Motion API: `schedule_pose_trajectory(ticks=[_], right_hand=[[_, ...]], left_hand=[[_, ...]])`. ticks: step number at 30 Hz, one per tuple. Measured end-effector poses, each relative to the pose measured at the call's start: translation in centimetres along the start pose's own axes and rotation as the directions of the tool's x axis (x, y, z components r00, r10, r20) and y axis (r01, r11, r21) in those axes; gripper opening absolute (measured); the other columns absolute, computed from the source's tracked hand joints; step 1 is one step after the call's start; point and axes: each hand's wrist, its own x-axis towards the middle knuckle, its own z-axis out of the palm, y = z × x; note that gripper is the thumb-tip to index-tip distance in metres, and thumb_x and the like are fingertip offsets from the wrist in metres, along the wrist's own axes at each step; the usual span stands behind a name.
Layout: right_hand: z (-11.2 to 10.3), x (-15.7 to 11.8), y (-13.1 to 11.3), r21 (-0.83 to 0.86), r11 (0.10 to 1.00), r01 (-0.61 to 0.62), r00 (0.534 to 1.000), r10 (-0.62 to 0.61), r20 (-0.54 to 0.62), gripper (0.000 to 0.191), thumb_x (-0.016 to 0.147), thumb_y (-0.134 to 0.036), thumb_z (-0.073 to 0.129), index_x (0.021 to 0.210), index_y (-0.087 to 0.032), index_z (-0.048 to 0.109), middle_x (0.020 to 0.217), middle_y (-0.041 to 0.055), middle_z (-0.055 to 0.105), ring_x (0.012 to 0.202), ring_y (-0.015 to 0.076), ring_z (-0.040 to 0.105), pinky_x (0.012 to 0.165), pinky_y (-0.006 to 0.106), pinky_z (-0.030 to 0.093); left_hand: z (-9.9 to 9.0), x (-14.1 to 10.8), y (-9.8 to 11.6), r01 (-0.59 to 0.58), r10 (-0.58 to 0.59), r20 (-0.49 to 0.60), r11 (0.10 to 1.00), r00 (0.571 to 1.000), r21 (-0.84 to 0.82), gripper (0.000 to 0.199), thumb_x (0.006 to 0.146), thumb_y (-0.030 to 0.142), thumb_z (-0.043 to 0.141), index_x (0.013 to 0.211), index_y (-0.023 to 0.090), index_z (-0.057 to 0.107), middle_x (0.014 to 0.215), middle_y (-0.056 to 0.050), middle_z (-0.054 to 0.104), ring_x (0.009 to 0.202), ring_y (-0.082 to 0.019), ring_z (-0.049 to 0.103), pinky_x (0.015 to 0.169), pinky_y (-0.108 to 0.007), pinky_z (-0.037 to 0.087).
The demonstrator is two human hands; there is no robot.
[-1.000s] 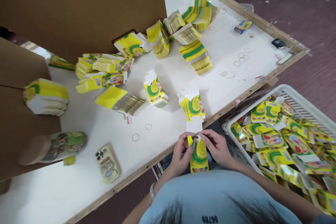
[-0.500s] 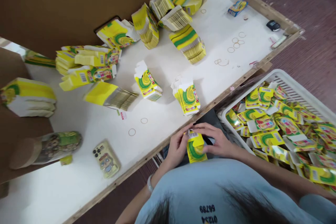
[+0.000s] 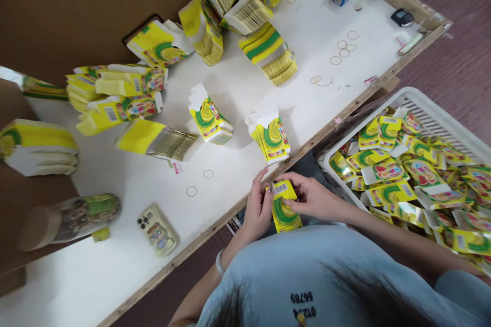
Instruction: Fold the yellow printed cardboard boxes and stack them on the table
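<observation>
The table [image 3: 230,184] is lit brightly, most strongly at lower left, while the cardboard [image 3: 95,5] and floor [image 3: 460,71] are left dim. Soft shadows are cast to the right of the upright cartons [image 3: 273,135]. Glints are thrown back by packs [image 3: 408,210] in the basket [image 3: 414,93]. The held carton [image 3: 286,209] is shown clearly; the hair [image 3: 353,291] is blurred, and the jar [image 3: 86,214] is softened near the left edge.

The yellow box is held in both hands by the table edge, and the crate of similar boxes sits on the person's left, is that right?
Not quite: the head view shows the crate on the person's right, not the left. The yellow box is indeed held in both the left hand and the right hand, by the table edge.
</observation>
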Motion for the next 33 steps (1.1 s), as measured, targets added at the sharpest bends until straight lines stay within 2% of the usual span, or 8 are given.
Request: schedule_pose_trajectory(ticks=[4,9,12,13,16,19,26,33], right_hand=[[0.4,0.3,1.1,0.176,0.984,0.029,0.999,-0.035,0.031,0.047,0.083,-0.046,0.081,0.122,-0.021,0.076,0.100,0.0043,0.082,0.086,0.0193,0.078,0.070,0.032,0.065],[0.3,1.1,1.9,0.169,0.981,0.090,0.960,-0.040,-0.276,0.043,0.085,-0.058,0.075,0.107,-0.021,0.079,0.093,0.0044,0.082,0.077,0.0181,0.076,0.066,0.031,0.064],[-4.1,-2.2,1.4,-0.067,0.996,0.056,0.808,-0.084,-0.583,0.043,0.093,-0.060,0.062,0.106,-0.022,0.076,0.100,0.0082,0.080,0.080,0.0212,0.075,0.072,0.037,0.064],[-6.2,-4.1,1.1,-0.223,0.975,-0.007,0.691,-0.156,-0.705,0.047,0.096,-0.062,0.055,0.105,-0.021,0.076,0.100,0.0112,0.079,0.080,0.0236,0.075,0.074,0.041,0.063],[-13.0,-9.4,0.6,-0.664,0.595,-0.453,0.521,-0.427,-0.739,0.063,0.099,-0.067,0.044,0.116,-0.016,0.076,0.110,0.0251,0.075,0.106,0.0423,0.072,0.094,0.068,0.053],[-16.6,-10.9,0.7,-0.721,0.267,-0.640,0.430,-0.652,-0.624,0.073,0.099,-0.070,0.042,0.147,-0.017,0.061,0.143,0.0295,0.061,0.143,0.0528,0.049,0.113,0.081,0.032],[-10.6,0.3,0.9,-0.872,0.481,-0.092,0.532,-0.716,-0.452,0.049,0.102,-0.056,0.052,0.128,-0.018,0.068,0.123,0.0179,0.075,0.117,0.0333,0.069,0.107,0.055,0.053],[-3.2,13.3,-1.7,-0.873,0.444,0.200,0.417,-0.845,-0.334,0.056,0.102,-0.057,0.053,0.140,-0.016,0.056,0.125,0.0192,0.072,0.119,0.0340,0.067,0.107,0.054,0.053]], left_hand=[[-0.3,-0.2,-0.7,-0.003,0.002,0.032,1.000,0.999,0.014,0.067,0.104,0.063,0.045,0.159,0.023,0.040,0.088,-0.003,0.068,0.069,-0.018,0.059,0.071,-0.032,0.051],[-1.7,3.6,0.8,-0.189,0.143,0.173,0.939,0.975,0.289,0.056,0.109,0.051,0.040,0.158,0.024,0.040,0.083,0.000,0.066,0.070,-0.018,0.060,0.078,-0.033,0.053],[-1.9,9.9,4.0,-0.484,0.418,0.249,0.694,0.874,0.533,0.048,0.108,0.052,0.042,0.141,0.021,0.058,0.101,-0.009,0.070,0.096,-0.025,0.065,0.095,-0.042,0.052],[-1.9,12.3,5.2,-0.535,0.499,0.244,0.600,0.831,0.595,0.050,0.108,0.054,0.043,0.141,0.019,0.058,0.115,-0.013,0.069,0.110,-0.029,0.063,0.103,-0.047,0.049],[-2.1,19.6,7.8,-0.540,0.605,0.208,0.439,0.768,0.718,0.060,0.099,0.056,0.063,0.143,0.016,0.055,0.145,-0.019,0.056,0.141,-0.035,0.047,0.120,-0.053,0.034],[-2.4,25.0,8.8,-0.491,0.483,0.265,0.434,0.835,0.755,0.071,0.080,0.052,0.088,0.133,0.013,0.061,0.139,-0.018,0.060,0.138,-0.036,0.046,0.118,-0.053,0.034],[-3.3,26.9,9.2,-0.464,0.360,0.305,0.552,0.882,0.693,0.014,0.091,0.020,0.074,0.103,0.013,0.074,0.097,-0.006,0.076,0.099,-0.022,0.068,0.104,-0.040,0.046],[-5.9,21.9,11.5,-0.564,0.565,0.198,0.603,0.801,0.564,0.030,0.100,0.034,0.064,0.125,0.019,0.072,0.096,-0.003,0.079,0.064,-0.011,0.063,0.068,-0.024,0.050]])
